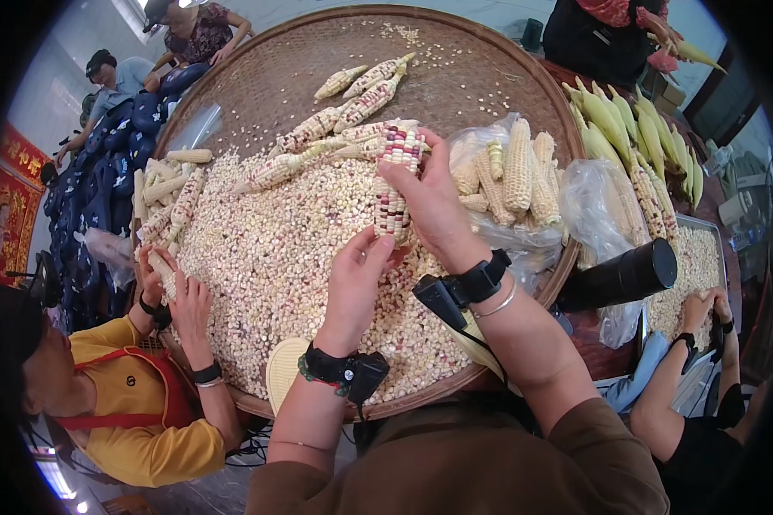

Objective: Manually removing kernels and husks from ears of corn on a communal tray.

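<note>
An ear of multicoloured corn [397, 187] is held upright between my two hands, over a large round woven tray [283, 64]. My left hand [355, 277] has its thumb and fingertips on the lower end of the ear. Gripping the ear's upper right side is my right hand [435, 199], thumb across the front. Beneath both lies a wide heap of loose corn kernels [283, 257], pale with some dark red ones. Behind the ear, several husked multicoloured ears [367, 103] rest on the tray and on the kernels.
Bare cobs [518, 164] fill a plastic bag at right; others [161, 187] lie at left. A black cylinder [618, 273] leans over the right rim, near husk-covered corn [602, 122] and a metal tray of kernels [696, 257]. At left, a person in yellow [135, 399] holds a cob.
</note>
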`<action>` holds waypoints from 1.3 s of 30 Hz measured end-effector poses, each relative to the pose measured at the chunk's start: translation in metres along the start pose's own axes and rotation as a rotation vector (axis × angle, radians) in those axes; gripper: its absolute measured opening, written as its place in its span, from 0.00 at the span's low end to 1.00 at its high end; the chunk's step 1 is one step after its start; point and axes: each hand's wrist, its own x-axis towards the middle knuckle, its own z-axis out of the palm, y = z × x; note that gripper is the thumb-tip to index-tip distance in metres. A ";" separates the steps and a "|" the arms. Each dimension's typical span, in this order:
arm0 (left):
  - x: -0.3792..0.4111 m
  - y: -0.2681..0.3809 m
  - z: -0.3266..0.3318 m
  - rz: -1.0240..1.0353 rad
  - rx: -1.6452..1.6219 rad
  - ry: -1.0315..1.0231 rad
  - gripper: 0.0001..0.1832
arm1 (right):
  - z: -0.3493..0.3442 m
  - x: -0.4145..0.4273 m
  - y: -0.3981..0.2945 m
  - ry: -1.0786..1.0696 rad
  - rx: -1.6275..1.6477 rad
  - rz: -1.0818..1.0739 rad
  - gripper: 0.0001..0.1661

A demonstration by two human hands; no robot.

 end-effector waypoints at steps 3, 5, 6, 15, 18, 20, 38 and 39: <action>0.000 0.001 0.000 -0.009 -0.021 -0.015 0.17 | -0.001 0.001 0.004 -0.006 -0.026 -0.006 0.42; 0.000 0.002 -0.001 -0.012 -0.033 -0.036 0.16 | -0.002 0.001 0.005 -0.012 -0.037 -0.008 0.42; 0.001 0.001 -0.002 0.000 -0.038 -0.045 0.15 | -0.001 0.001 0.004 -0.012 -0.003 0.008 0.43; 0.003 -0.002 -0.006 0.023 -0.030 -0.021 0.15 | 0.003 -0.001 0.001 -0.020 0.144 0.131 0.44; 0.004 -0.003 -0.008 0.008 -0.047 -0.018 0.16 | 0.003 0.001 0.001 -0.008 0.155 0.187 0.44; 0.003 -0.002 -0.007 0.000 -0.059 -0.020 0.16 | 0.002 0.001 0.000 -0.003 0.156 0.208 0.44; -0.003 0.011 0.005 -0.087 -0.234 -0.027 0.19 | -0.002 0.002 0.002 0.003 0.062 0.171 0.45; -0.002 0.010 0.000 -0.085 -0.261 -0.084 0.17 | 0.000 0.001 0.001 0.000 0.048 0.152 0.45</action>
